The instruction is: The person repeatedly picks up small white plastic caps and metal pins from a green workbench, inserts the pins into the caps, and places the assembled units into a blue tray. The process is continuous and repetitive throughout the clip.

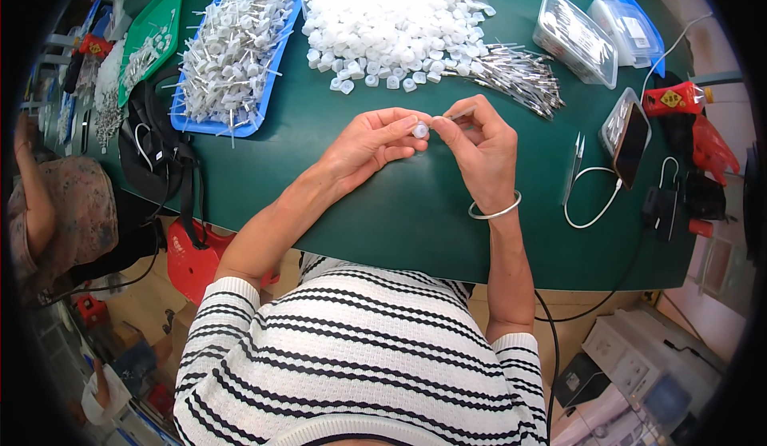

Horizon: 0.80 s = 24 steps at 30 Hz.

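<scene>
My left hand [375, 144] pinches a small translucent white plastic cap [420, 130] between thumb and fingers. Close beside it, my right hand [479, 144] is closed on a thin metal rod [461, 113], with thumb and forefinger meeting at the cap's edge. Whether the rod's end enters the cap is hidden by the fingertips. Beyond my hands lies a large heap of similar white caps [391, 22]. To its right a pile of thin metal rods [523, 78] spreads on the green table [383, 206].
At left, a blue tray [177, 118] holds many caps with rods in them; a green tray [177, 2] stands farther left beside a black bag [152, 146]. Tweezers [574, 162], a phone [632, 146] on a white cable and clear boxes [575, 38] lie right. Another person [60, 206] sits left.
</scene>
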Each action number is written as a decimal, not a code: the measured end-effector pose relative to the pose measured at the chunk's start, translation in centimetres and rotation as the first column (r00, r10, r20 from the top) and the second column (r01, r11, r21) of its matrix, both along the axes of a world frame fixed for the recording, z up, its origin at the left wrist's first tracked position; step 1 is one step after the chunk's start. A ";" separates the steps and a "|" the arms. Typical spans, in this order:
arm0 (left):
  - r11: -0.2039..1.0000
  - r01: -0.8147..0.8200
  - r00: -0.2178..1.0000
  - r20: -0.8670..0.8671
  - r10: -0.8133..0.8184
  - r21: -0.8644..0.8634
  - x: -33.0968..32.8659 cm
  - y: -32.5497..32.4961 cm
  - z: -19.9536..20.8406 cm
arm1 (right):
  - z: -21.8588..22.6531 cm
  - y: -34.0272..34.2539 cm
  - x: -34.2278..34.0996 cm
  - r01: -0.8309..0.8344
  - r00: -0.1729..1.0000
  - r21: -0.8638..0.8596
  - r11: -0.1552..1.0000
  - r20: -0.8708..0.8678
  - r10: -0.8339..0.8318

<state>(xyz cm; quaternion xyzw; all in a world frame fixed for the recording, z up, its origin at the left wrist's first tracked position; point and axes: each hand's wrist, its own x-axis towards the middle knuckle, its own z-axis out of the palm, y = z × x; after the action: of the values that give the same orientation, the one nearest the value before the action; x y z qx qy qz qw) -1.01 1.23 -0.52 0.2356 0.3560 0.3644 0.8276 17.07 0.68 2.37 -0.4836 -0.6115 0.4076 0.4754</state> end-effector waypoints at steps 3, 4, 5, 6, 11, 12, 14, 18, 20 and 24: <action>1.000 -0.004 1.000 0.006 0.004 0.007 0.0 -0.1 0.2 | -0.5 0.1 0.0 -0.003 0.999 -0.011 1.000 -0.048 0.002; 1.000 -0.006 1.000 -0.001 0.006 0.005 0.0 -0.1 0.3 | -0.6 0.1 0.0 -0.006 0.998 -0.015 1.000 -0.064 0.005; 1.000 -0.009 1.000 -0.007 0.009 0.004 0.0 -0.1 0.3 | -0.8 0.2 -0.1 -0.009 0.995 -0.024 1.000 -0.098 0.006; 1.000 -0.009 1.000 -0.014 0.009 0.003 0.1 -0.1 0.3 | -1.1 0.1 -0.1 -0.008 0.991 -0.032 0.999 -0.133 0.004; 1.000 -0.008 1.000 -0.001 0.008 0.009 0.0 -0.1 0.0 | -1.0 -0.1 -0.1 -0.017 0.988 -0.050 0.999 -0.151 0.009; 1.000 -0.007 1.000 0.002 0.007 0.011 0.0 -0.1 0.0 | -1.0 -0.1 -0.2 -0.017 0.990 -0.046 0.999 -0.141 0.011; 1.000 -0.015 1.000 0.008 0.015 0.002 -0.1 -0.1 -0.1 | -0.8 -0.2 -0.3 -0.017 0.994 -0.018 1.000 -0.112 0.015; 1.000 -0.028 1.000 0.003 0.028 -0.009 -0.1 0.0 -0.4 | -0.4 -0.2 -0.5 -0.013 0.999 0.067 0.998 -0.042 0.016; 0.999 -0.029 1.000 0.013 0.029 -0.018 -0.1 0.0 -0.3 | -0.2 -0.2 -0.5 -0.017 1.000 0.092 0.996 -0.021 0.019; 0.999 -0.036 0.999 0.017 0.036 -0.028 -0.1 0.0 -0.3 | -0.1 -0.3 -0.5 -0.023 1.000 0.100 0.995 0.001 0.023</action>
<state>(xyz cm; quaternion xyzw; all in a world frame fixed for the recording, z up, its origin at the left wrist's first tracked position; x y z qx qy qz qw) -1.15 1.24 -0.83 0.2143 0.3581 0.3763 0.8272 16.60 0.39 2.30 -0.4521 -0.6364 0.3820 0.4946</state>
